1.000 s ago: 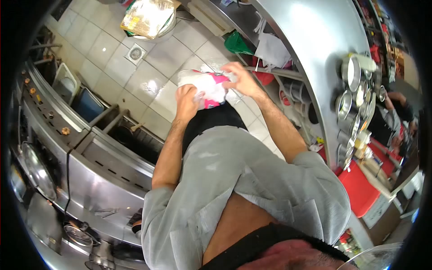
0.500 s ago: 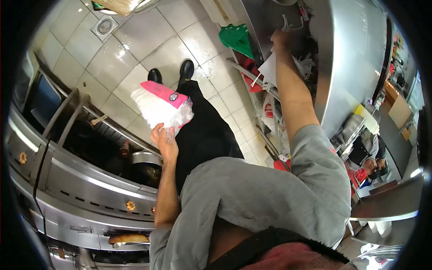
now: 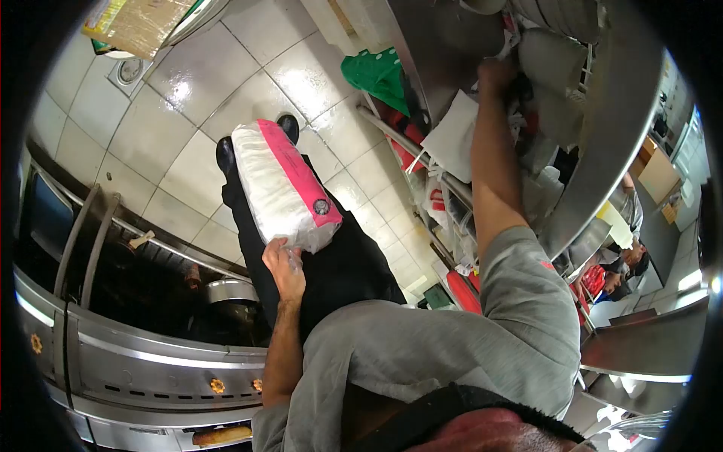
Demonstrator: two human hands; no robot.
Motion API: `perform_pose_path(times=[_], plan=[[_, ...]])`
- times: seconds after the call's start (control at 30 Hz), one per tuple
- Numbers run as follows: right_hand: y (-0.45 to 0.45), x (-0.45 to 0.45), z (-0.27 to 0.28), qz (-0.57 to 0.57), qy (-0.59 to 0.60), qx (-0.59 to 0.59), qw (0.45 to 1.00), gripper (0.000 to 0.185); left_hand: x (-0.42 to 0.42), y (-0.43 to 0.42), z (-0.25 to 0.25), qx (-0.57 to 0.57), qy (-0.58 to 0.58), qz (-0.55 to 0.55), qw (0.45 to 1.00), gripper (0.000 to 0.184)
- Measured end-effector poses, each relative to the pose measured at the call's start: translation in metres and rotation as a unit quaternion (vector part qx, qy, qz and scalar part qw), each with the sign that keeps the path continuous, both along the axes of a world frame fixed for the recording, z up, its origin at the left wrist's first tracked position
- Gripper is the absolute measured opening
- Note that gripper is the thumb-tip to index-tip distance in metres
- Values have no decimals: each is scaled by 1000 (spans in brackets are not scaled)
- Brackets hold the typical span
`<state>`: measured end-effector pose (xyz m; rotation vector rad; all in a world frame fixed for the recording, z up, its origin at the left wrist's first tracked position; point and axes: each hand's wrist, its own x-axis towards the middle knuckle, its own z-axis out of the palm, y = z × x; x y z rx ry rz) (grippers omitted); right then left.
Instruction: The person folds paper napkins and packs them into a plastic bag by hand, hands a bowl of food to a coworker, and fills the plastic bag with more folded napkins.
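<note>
My left hand [image 3: 285,267] is closed on the near end of a clear plastic-wrapped white pack with a pink band [image 3: 282,188]. The pack hangs in front of my black trousers, long side facing up, and its contents cannot be made out. My right hand [image 3: 498,77] is inside the steel shelf unit on the right, among crumpled white bags. It is in shadow, and its fingers are mostly hidden. A flat white sheet or bag [image 3: 452,139] hangs over the shelf edge beside my right forearm.
A stove [image 3: 166,369] with a steel pot [image 3: 233,290] runs along the left. Green dotted cloth [image 3: 376,75] hangs at the shelf's end. A taped cardboard box [image 3: 139,22] is at top left. Other people [image 3: 625,267] are at far right. The tiled floor [image 3: 181,158] has shiny patches.
The pack has swung more lengthwise, showing more of its pink band, with my left hand still holding it. My right hand has shifted slightly within the shelf. The view has tilted.
</note>
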<state>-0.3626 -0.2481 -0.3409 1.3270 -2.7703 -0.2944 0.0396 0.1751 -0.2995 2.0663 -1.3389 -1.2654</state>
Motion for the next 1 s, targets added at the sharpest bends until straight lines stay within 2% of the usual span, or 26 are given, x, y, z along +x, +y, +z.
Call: perform_pose_path(times=[0.13, 0.2, 0.23, 0.3, 0.33, 0.37, 0.4, 0.43, 0.47, 0.53, 0.57, 0.63, 0.67, 0.7, 0.77, 0.83, 0.87, 0.9, 0.93, 1.0], plan=[[-22, -50, -39, 32, 35, 39, 998, 43, -2, 2, -9, 16, 5, 29, 999, 20], [-33, -51, -33, -8, -83, 62, 995, 47, -1, 2, -9, 31, -7, 40, 999, 15], [-30, -43, -26, -13, -84, 61, 995, 47, 0, 2, -10, 30, -8, 35, 999, 15], [-13, 0, 1, 125, -74, -116, 983, 41, 2, -2, -12, 45, -30, 40, 998, 12], [-9, 16, 11, 123, -75, -122, 982, 41, 6, -5, -15, 38, -32, 39, 998, 12], [-2, 30, 21, -2, -208, -198, 958, 35, 12, -7, -16, 54, -24, 44, 997, 13], [8, 42, 33, -126, -332, -268, 895, 30, 17, -10, -16, 70, -15, 47, 996, 18], [18, 54, 44, -129, -333, -275, 892, 30, 21, -20, -12, 64, -17, 43, 997, 18], [31, 66, 55, -127, -383, -292, 868, 26, 27, -34, -4, 75, 31, 81, 993, 22], [54, 92, 70, -129, -469, -352, 800, 16, 34, -62, 18, 86, 133, 188, 969, 26], [67, 100, 73, -133, -504, -395, 756, 12, 38, -74, 33, 78, 130, 183, 971, 26], [106, 92, 73, -10, -499, -326, 803, 15, 47, -97, 73, 106, 217, 266, 933, 22], [121, 106, 90, -36, -440, -261, 858, 18, 47, -112, 100, 71, 234, 286, 927, 25], [140, 124, 109, -64, -377, -191, 904, 21, 57, -114, 119, 82, 260, 286, 918, 24], [180, 144, 130, -70, -448, -244, 857, 26, 68, -120, 155, 26, 276, 241, 930, 24], [227, 142, 130, -70, -488, -281, 823, 24, 82, -116, 180, -4, 345, 237, 908, 28], [243, 143, 139, -78, -487, -262, 830, 22, 81, -122, 192, -28, 384, 250, 888, 30], [257, 150, 148, -142, -544, -296, 772, 23, 80, -126, 202, -53, 421, 262, 867, 33], [266, 152, 151, -193, -592, -314, 717, 24, 85, -128, 204, -94, 482, 183, 852, 42], [279, 157, 157, -281, -665, -341, 602, 22, 76, -136, 204, -95, 550, 216, 801, 45]])
